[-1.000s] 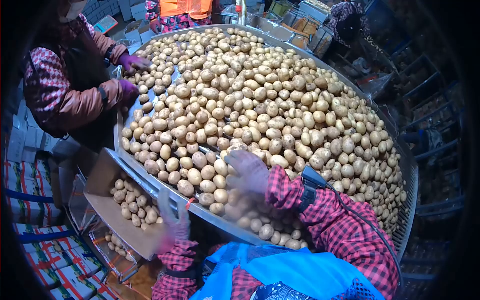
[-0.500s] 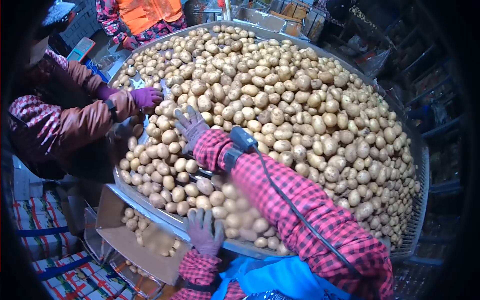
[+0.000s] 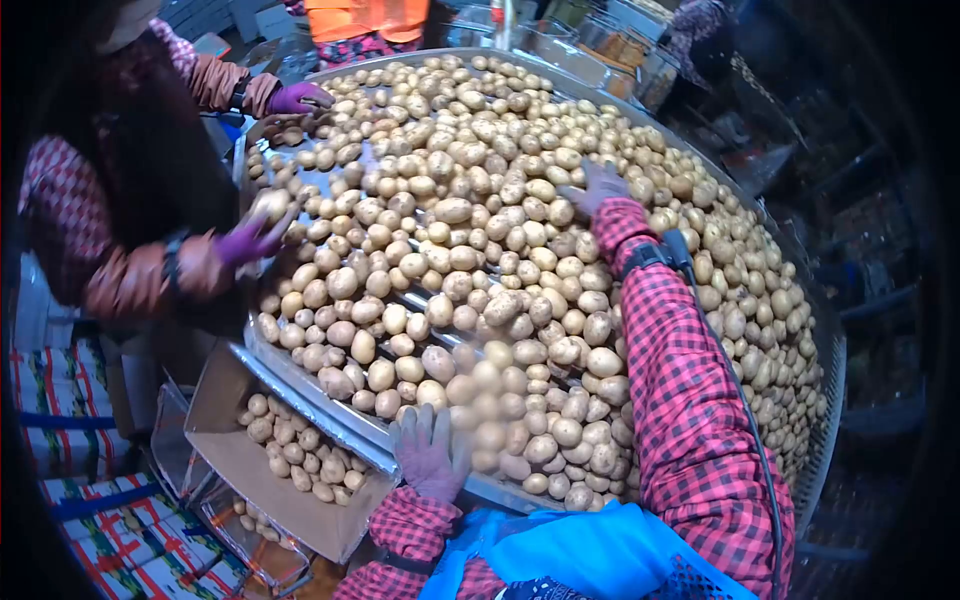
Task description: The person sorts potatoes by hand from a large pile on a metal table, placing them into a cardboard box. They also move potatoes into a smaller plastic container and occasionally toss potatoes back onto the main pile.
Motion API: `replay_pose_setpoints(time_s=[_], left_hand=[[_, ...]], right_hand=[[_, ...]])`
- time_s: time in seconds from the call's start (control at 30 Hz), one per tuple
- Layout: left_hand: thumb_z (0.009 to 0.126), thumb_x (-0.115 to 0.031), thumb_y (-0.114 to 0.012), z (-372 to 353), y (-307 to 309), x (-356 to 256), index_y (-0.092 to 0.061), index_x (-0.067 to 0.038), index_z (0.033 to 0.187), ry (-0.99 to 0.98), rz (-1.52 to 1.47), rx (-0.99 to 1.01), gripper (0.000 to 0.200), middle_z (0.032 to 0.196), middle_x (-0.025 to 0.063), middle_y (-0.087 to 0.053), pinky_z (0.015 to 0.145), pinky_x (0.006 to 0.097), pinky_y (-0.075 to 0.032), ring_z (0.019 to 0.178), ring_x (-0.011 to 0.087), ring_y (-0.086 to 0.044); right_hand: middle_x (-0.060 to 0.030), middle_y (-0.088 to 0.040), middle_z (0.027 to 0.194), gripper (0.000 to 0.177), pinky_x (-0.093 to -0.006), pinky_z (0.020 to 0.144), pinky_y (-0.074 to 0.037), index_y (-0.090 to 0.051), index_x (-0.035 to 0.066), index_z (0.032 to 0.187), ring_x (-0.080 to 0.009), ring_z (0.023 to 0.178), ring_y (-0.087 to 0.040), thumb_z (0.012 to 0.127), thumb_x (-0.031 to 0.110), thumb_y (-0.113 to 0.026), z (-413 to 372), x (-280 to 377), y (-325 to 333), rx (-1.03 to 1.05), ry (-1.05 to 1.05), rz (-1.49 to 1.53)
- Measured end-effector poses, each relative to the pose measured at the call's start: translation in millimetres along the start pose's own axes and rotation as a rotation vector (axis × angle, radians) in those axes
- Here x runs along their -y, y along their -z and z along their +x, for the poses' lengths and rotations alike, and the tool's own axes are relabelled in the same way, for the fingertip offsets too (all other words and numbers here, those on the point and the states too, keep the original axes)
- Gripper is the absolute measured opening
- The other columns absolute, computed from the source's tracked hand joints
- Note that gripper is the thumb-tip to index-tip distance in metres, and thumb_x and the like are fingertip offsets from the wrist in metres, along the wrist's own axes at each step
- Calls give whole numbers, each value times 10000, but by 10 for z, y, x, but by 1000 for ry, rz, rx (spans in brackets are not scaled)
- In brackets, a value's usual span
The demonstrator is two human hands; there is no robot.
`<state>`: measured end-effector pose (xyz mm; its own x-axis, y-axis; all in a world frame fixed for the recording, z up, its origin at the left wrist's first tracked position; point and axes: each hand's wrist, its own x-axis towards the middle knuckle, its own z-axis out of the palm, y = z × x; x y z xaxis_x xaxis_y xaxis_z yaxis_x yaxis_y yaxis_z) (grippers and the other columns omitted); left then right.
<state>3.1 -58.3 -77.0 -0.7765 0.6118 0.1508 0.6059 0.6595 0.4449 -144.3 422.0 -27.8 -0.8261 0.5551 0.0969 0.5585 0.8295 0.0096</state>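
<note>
A wide heap of potatoes [image 3: 560, 240] covers a large metal-rimmed sorting table [image 3: 375, 428]. My right hand [image 3: 603, 187], in a greyish-purple glove, is stretched far across the heap and touches potatoes with its fingers apart. Close to my body, my left hand [image 3: 430, 455] lies on the table's near edge. Its gloved fingers point up toward nearby potatoes, spread and holding nothing. Just below and left of that edge stands an open cardboard box [image 3: 215, 415], partly filled with potatoes [image 3: 300, 450].
At the left, a co-worker in purple gloves has one hand [image 3: 303, 97] over the heap's far side and another [image 3: 250, 240] by a potato. An orange vest [image 3: 365, 20] shows behind the table. Printed cartons [image 3: 130, 535] are stacked at lower left.
My right hand has swept from the left part of the heap to the far right. My left hand has stayed on the edge. More potatoes show in the box. The co-worker's hands have moved apart.
</note>
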Motion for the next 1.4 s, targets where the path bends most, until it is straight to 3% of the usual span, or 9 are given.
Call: replay_pose_setpoints(time_s=[0.2, 0.43, 0.5, 0.63, 0.7, 0.8, 0.9, 1.23, 1.4], left_hand=[[826, -304, -630, -2, -40, -12, -518, -86, 1270, -10, 60, 23, 508, 1351, 157, -432, 1053, 601, -252, 1289, 410, -351], [803, -333, -641, -51, -65, 96, -509, -81, 1281, -35, 10, 72, 556, 1382, 186, -401, 1070, 619, -201, 1323, 424, -307], [785, -342, -660, -32, -25, 98, -514, -80, 1267, -16, -30, 124, 568, 1382, 182, -400, 1074, 614, -200, 1325, 422, -303], [762, -296, -693, -65, -53, 185, -495, -97, 1311, -37, -56, 125, 617, 1389, 194, -397, 1089, 605, -187, 1322, 416, -313], [786, -286, -686, 7, 11, 207, -476, -80, 1335, -87, 21, 95, 623, 1357, 176, -439, 1073, 550, -273, 1292, 371, -387], [936, -282, -540, 129, 123, 116, -441, -19, 1355, 553, -1219, 164, 505, 1273, 142, -523, 974, 374, -425, 1148, 258, -548], [986, -334, -449, 351, 356, -186, -383, -6, 1397, 552, -2076, 291, 531, 1305, 152, -498, 920, 336, -445, 1088, 249, -568], [976, -441, -437, 330, 270, -457, -366, -179, 1447, 850, -2391, 611, 545, 1421, 198, -420, 1050, 472, -404, 1294, 405, -424], [965, -402, -467, 232, 41, -312, -475, -178, 1368, 830, -2417, 519, 461, 1391, 180, -436, 918, 431, -473, 1241, 380, -439]], right_hand=[[-112, -422, 1385, 747, -603, 979, -313, -569, 131, 1271, -440, 1244, -347, 704, 615, -618, -1034, 1289, -33, 100, 116, -261], [-147, -482, 1299, 430, -439, 786, -506, -574, 87, 1164, -316, 984, -573, 774, 248, -657, -1994, 1009, 236, 151, 765, 293], [-154, -581, 1167, 448, -427, 784, -512, -567, 84, 1178, -313, 913, -613, 765, 224, -669, -1593, 814, 223, 418, 508, 254], [-206, -601, 1107, 621, -417, 890, -479, -521, 86, 1290, -319, 1065, -586, 764, 343, -729, -403, 320, 467, -111, 163, 95], [-221, -553, 1227, 628, -409, 971, -440, -530, 78, 1297, -312, 1148, -552, 806, 436, -689, 148, 54, 71, 380, 73, 225], [-161, -498, 1337, 630, -412, 1011, -409, -550, 94, 1280, -324, 1202, -521, 831, 531, -609, 44, 36, -140, 278, -12, 376], [-150, -505, 1336, 599, -428, 992, -422, -525, 129, 1306, -332, 1196, -521, 818, 458, -632, -127, 152, -100, 242, 19, 188], [-138, -672, 986, 308, -440, 786, -491, -640, 106, 1089, -288, 918, -641, 833, 275, -613, -631, 544, 450, 70, 627, 443], [-189, -610, 1150, 592, -396, 947, -455, -546, 62, 1269, -316, 1093, -580, 762, 311, -722, -1534, 904, 659, 554, 849, 630]])
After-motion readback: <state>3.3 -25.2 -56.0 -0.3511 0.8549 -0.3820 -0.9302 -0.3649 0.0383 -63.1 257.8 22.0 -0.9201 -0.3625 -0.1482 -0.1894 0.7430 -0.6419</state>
